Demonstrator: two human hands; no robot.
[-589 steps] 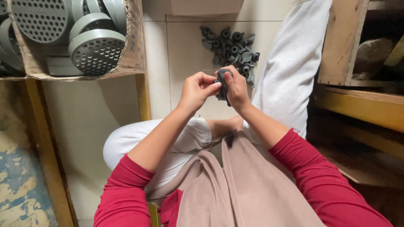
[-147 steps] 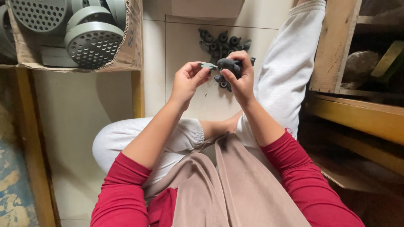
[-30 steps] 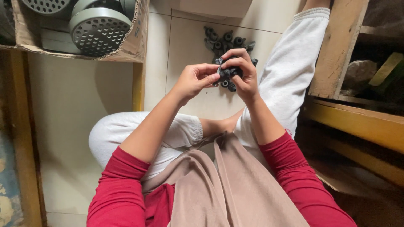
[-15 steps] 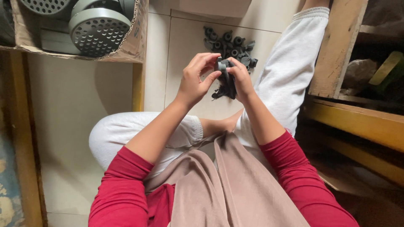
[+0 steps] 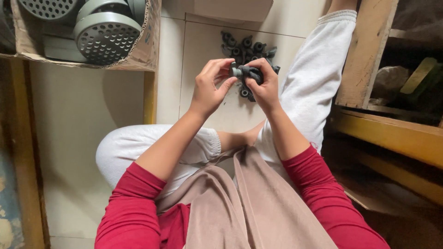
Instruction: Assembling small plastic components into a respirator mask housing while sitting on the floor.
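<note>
I see my right hand (image 5: 264,87) gripping a small dark rubbery part (image 5: 247,73), and my left hand's (image 5: 210,87) fingers pinch its pale end. Both hands hide its shape; more dark round parts (image 5: 244,46) lie below on the smooth tile floor (image 5: 203,41).

Both forearms reach forward, red sleeves pushed to the elbows, and the hands meet. The left hand (image 5: 210,87) is bent at the wrist, its fingers (image 5: 220,67) curled in a pinch. Touching it, the right hand (image 5: 263,85) is closed in a grip.
</note>
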